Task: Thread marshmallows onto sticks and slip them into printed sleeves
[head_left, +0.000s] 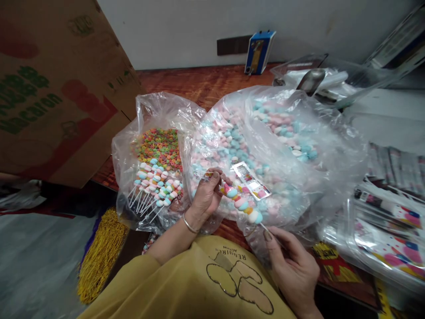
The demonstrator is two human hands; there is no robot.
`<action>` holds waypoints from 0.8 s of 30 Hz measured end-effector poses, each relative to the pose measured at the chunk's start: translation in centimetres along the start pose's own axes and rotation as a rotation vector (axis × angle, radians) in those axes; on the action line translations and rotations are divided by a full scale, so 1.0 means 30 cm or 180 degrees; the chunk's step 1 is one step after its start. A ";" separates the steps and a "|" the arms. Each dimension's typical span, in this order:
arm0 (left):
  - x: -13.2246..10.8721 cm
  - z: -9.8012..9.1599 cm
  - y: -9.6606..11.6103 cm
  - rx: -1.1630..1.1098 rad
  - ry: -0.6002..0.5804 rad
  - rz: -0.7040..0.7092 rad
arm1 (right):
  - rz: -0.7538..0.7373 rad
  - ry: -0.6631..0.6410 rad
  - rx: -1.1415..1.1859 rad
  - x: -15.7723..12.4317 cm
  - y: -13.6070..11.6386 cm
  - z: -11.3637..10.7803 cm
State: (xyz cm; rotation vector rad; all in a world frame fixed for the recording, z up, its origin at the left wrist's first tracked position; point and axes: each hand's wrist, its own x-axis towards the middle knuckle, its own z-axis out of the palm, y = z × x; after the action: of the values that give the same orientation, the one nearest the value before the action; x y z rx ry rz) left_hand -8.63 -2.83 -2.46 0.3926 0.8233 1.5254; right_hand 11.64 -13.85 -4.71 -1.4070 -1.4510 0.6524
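A marshmallow skewer (245, 206), with pastel pieces and small coloured rings threaded on a white stick, slants across in front of me. My right hand (292, 261) pinches the lower end of its stick between thumb and fingers. At the skewer's upper end, my left hand (207, 192) is closed on what looks like a clear printed plastic wrapper (206, 176); its exact edges are hard to make out. Just beyond, a flat printed wrapper (252, 180) lies on a large clear bag (345, 150) full of pink, blue and white marshmallows (229, 137).
To the left, finished-looking marshmallow skewers (156, 181) lie on a bag of coloured rings (159, 144). A cardboard box (56, 88) rises beyond them. Printed wrappers (392, 235) are stacked at right. Behind stand a blue device (260, 52) and a metal scoop (311, 81).
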 end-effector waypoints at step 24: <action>-0.033 0.108 -0.052 0.0049 0.0291 -0.0575 | -0.1440 -0.0367 -0.0937 0.045 0.024 0.141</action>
State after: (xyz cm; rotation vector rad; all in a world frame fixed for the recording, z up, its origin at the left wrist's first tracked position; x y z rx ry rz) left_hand -5.16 -3.01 -1.12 0.2538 0.9175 1.3774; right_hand 8.39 -11.39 -6.60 -1.2055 -1.9382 0.2403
